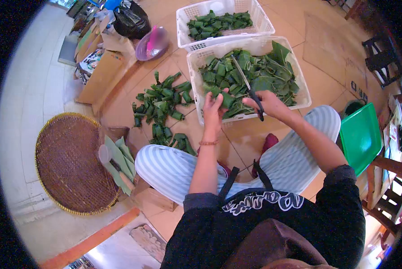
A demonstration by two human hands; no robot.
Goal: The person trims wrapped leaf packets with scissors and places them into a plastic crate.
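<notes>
In my left hand (pixel 213 108) is a small green leaf parcel (pixel 227 99), gripped between thumb and fingers over the near edge of a white plastic crate (pixel 303 87). My right hand (pixel 270 106) is closed round the dark handles of a pair of scissors (pixel 242 71), whose long blades point away over the crate. The blades look apart from the parcel. Inside that crate lie cut leaf parcels on the left and larger loose leaves (pixel 272 80) on the right. Beside it on the tiles is a pile of leaf parcels (pixel 163 103) with untrimmed ends.
Behind stands a second white crate (pixel 266 20) with more parcels. A purple basin (pixel 142 50), a black plastic bag (pixel 131 20) and a cardboard box (pixel 103 74) are at the left. A round woven tray (pixel 73 166) lies nearer. To the right are a green tray (pixel 363 139) and a black stool (pixel 382 58).
</notes>
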